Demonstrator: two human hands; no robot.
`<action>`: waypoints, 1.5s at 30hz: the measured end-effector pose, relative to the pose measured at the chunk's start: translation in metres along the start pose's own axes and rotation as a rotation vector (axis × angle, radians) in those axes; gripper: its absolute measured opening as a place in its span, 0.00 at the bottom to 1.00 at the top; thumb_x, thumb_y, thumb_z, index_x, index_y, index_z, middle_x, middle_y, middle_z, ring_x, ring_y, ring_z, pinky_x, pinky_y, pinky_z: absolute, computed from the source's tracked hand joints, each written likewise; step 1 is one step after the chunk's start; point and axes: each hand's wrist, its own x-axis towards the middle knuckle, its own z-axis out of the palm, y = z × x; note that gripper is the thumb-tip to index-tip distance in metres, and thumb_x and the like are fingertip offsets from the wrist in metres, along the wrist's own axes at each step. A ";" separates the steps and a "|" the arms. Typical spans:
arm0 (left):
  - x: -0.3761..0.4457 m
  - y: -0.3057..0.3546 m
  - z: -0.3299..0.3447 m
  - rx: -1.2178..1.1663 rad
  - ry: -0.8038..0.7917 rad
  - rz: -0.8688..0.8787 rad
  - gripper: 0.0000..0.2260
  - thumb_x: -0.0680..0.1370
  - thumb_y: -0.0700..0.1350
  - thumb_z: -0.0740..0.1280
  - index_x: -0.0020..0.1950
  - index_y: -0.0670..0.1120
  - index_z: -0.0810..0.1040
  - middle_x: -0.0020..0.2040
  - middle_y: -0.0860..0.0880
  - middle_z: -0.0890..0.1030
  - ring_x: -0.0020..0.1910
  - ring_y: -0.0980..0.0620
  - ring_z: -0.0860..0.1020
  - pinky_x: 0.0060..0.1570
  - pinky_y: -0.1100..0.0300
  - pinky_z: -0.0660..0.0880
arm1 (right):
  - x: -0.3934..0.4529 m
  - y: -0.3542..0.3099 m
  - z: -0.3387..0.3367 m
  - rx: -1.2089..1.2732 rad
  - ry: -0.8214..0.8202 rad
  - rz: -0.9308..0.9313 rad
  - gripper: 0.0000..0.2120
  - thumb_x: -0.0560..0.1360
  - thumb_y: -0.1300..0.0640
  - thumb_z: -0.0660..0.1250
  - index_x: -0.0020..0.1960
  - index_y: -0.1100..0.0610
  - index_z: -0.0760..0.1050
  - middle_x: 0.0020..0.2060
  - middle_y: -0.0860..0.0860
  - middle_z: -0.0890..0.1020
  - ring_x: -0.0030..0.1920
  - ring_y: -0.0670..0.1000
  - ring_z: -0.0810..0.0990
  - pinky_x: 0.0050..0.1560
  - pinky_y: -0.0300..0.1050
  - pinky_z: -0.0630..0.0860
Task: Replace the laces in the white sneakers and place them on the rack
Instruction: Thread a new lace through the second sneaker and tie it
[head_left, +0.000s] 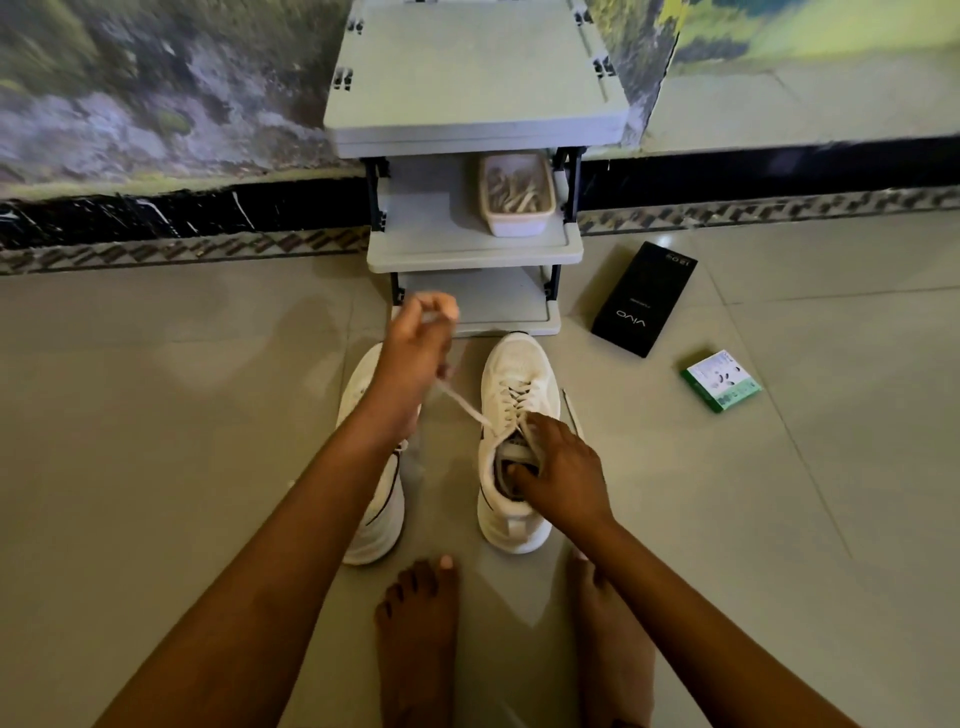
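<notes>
Two white sneakers sit side by side on the tiled floor, toes toward the grey rack (474, 249); only the head view is available, so all notes come from it. The right sneaker (514, 441) is laced through most of its eyelets. The left sneaker (371, 493) is largely hidden under the forearm, so I cannot tell its lacing. Left hand (415, 358) is raised above the shoes, fingers curled and pinching the lace (462, 408), which runs taut and slanting down to the upper eyelets of the right sneaker. Right hand (561, 473) rests on that shoe's collar, fingers curled over the rim with the tips inside the opening, steadying it. A second lace end (570, 413) lies loose just beside the shoe's outer side. On the rack's middle shelf stands a small tray (517, 195) of pale strips, possibly laces; too blurred to say. A black phone box (644, 299) and a green carton (723, 380) lie on the floor to the right, well apart from the shoes. My reading: the lace is being drawn through, and neither shoe is on the rack yet. Risks from here: a hard pull on one side could leave the ends uneven or drag the loose end back through an eyelet; if the right hand slackens, the shoe may tip or slide toward the left one; the raised hand is near the rack's lower shelf edge and could knock it.
</notes>
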 end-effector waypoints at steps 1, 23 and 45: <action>-0.001 -0.017 -0.002 0.327 -0.041 0.017 0.03 0.81 0.47 0.60 0.50 0.50 0.72 0.38 0.53 0.75 0.35 0.55 0.73 0.37 0.60 0.73 | -0.001 0.001 -0.002 0.029 -0.014 0.006 0.31 0.71 0.49 0.68 0.72 0.52 0.64 0.68 0.50 0.71 0.63 0.53 0.72 0.60 0.43 0.68; -0.023 -0.041 0.003 0.289 -0.246 -0.208 0.09 0.79 0.44 0.63 0.39 0.46 0.77 0.39 0.49 0.79 0.35 0.54 0.75 0.39 0.59 0.71 | -0.002 0.009 -0.019 0.041 -0.140 0.090 0.39 0.67 0.37 0.71 0.73 0.45 0.60 0.68 0.45 0.72 0.65 0.49 0.72 0.55 0.41 0.70; -0.013 -0.072 0.005 1.152 -0.357 -0.019 0.16 0.76 0.54 0.67 0.62 0.53 0.78 0.57 0.49 0.81 0.56 0.47 0.77 0.51 0.57 0.73 | 0.018 0.015 -0.015 0.652 -0.124 0.300 0.12 0.79 0.54 0.61 0.44 0.61 0.76 0.39 0.53 0.79 0.51 0.58 0.80 0.53 0.51 0.75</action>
